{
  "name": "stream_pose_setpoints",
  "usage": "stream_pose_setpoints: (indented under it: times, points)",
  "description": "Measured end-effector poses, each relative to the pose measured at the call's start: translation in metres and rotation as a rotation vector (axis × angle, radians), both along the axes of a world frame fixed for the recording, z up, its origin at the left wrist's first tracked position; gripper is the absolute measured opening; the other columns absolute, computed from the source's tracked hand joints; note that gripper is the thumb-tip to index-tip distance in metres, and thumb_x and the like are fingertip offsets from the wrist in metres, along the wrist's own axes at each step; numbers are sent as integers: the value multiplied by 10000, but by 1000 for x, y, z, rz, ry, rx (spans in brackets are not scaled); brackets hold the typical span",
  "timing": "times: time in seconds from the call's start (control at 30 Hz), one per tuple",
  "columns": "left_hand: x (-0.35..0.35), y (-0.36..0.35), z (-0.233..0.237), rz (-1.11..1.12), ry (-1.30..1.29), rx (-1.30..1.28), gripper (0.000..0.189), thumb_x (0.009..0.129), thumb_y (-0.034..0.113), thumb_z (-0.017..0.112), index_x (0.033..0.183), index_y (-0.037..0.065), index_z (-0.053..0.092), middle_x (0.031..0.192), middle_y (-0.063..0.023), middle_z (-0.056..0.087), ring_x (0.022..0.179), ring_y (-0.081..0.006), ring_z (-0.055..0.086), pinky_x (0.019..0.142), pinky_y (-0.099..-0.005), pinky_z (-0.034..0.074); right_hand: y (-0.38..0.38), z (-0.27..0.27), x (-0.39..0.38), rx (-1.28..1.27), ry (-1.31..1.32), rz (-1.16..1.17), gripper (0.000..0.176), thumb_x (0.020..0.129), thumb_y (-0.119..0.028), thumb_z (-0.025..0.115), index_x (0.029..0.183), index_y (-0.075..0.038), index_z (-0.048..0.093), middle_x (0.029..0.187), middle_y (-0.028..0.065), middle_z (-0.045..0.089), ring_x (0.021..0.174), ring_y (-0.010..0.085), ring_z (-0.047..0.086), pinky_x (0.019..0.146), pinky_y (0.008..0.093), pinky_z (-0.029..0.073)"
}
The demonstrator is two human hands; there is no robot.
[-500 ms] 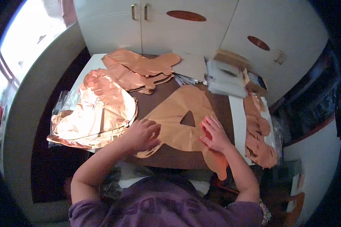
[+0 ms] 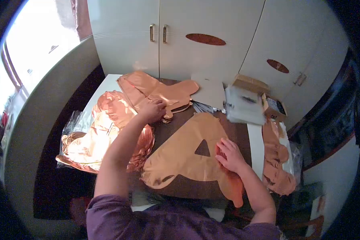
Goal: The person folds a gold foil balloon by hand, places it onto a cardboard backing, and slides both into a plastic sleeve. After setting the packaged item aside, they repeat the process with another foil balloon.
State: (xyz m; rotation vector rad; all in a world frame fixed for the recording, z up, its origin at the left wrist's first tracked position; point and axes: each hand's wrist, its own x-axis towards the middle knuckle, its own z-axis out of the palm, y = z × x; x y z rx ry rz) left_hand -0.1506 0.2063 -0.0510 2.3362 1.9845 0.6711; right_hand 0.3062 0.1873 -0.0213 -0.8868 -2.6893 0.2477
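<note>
Fingers (image 2: 226, 147) of a person's right hand (image 2: 232, 157) lie extended and slightly parted over the right leg of a copper-coloured, A-shaped foil sheet (image 2: 176, 148), spread flat across the brown middle of a counter (image 2: 192, 187), its triangular opening just left of the fingertips. At the far left, the left hand (image 2: 153, 111) reaches to the near edge of flat foil shapes (image 2: 146, 88), its fingers curled over them; whether they pinch a layer cannot be told. Beneath the outstretched left forearm, a crumpled, brightly lit foil pile (image 2: 118, 103) gleams beside a clear plastic wrapper (image 2: 71, 122). Along the right side sit a translucent packet (image 2: 244, 105), a small open carton (image 2: 274, 107) and more copper foil (image 2: 277, 154), with pale cabinet doors (image 2: 126, 44) rising behind.
</note>
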Motion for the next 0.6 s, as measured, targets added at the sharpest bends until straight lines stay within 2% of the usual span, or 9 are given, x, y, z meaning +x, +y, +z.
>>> stream_pose_setpoints:
  times: [0.03,0.13,0.27,0.3,0.33,0.37,0.47,0.53,0.6]
  points:
    - [8,-24,31,-71,177,-73,300,908,288,557,1132,111,651,1245,-121,600,1114,-322,587,932,-462,470,2,0,1,-7,4,7,519,849,-305,683,1274,-31,569,1405,192,464,1315,389,413,1103,476,333]
    - [-20,-55,14,-91,33,9,240,912,237,550,1005,92,716,1055,-119,680,1044,-314,621,921,-438,481,4,0,3,-34,3,8,526,846,-301,690,1287,-43,563,1414,191,454,1321,382,409,1102,467,340]
    - [-25,-82,28,-159,174,44,233,882,169,560,983,15,704,1080,-148,678,1055,-318,612,947,-408,486,2,14,-2,-58,56,-16,489,837,-287,701,1260,-71,585,1373,175,493,1280,374,454,1077,458,369]
    - [-22,-78,30,-153,211,29,200,871,147,589,965,9,699,1053,-162,673,1018,-339,621,922,-418,496,5,15,2,-56,127,-45,408,855,-292,682,1188,-66,614,1304,174,543,1231,363,497,1040,454,400]
    - [-26,-74,20,-98,20,1,182,864,121,609,969,1,695,1022,-175,667,991,-351,626,889,-423,505,13,13,11,-44,197,-79,341,873,-298,663,1116,-60,644,1235,173,592,1181,353,540,1003,449,430]
    - [-15,-75,35,-29,-188,-43,182,863,115,613,975,-3,694,1011,-185,667,1003,-354,627,872,-416,514,24,18,27,-115,227,-188,279,876,-267,659,1045,-45,662,1143,166,630,1108,335,582,939,424,461]
    - [-7,-76,30,117,-252,14,222,874,147,621,1043,13,672,1230,-225,573,1043,-405,605,874,-439,507,56,26,86,-217,380,-608,153,867,-158,651,874,-6,674,925,139,682,908,276,656,770,352,509]
    - [3,-77,33,139,-198,97,206,862,130,632,1035,25,672,1237,-212,567,1047,-401,598,888,-443,499,86,36,132,-241,399,-846,141,833,-146,690,867,-11,666,944,136,688,890,243,654,758,326,509]
    - [2,-73,19,102,-262,79,210,855,126,647,1041,30,669,1231,-206,567,1037,-401,598,891,-446,496,130,9,186,-155,494,-917,184,799,-185,738,835,-18,671,890,119,705,820,220,661,726,314,516]
